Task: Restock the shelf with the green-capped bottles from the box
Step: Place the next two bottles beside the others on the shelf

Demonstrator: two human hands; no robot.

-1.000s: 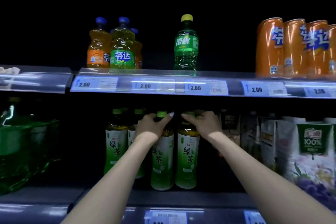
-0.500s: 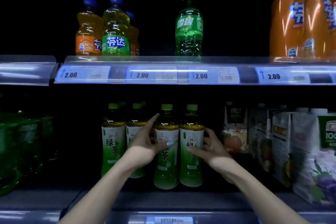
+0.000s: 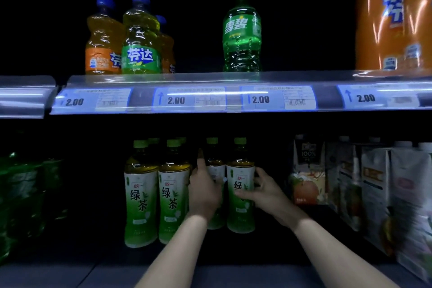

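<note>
Left hand [image 3: 204, 194] wraps one green-capped bottle [image 3: 214, 170]; right hand [image 3: 263, 190] grips its neighbour bottle [image 3: 240, 196] (both upright, lower shelf [image 3: 233, 271]).

Four front green-capped bottles [image 3: 141, 196], three blue-capped bottles [image 3: 140, 37].

There is one view only, from the camera on my head. It faces the shelf unit straight on and close, level with the upper shelf's price rail [image 3: 233, 98], looking slightly down into the lower shelf [image 3: 233, 273]. My forearms enter from the bottom edge, reaching forward toward the middle.
</note>
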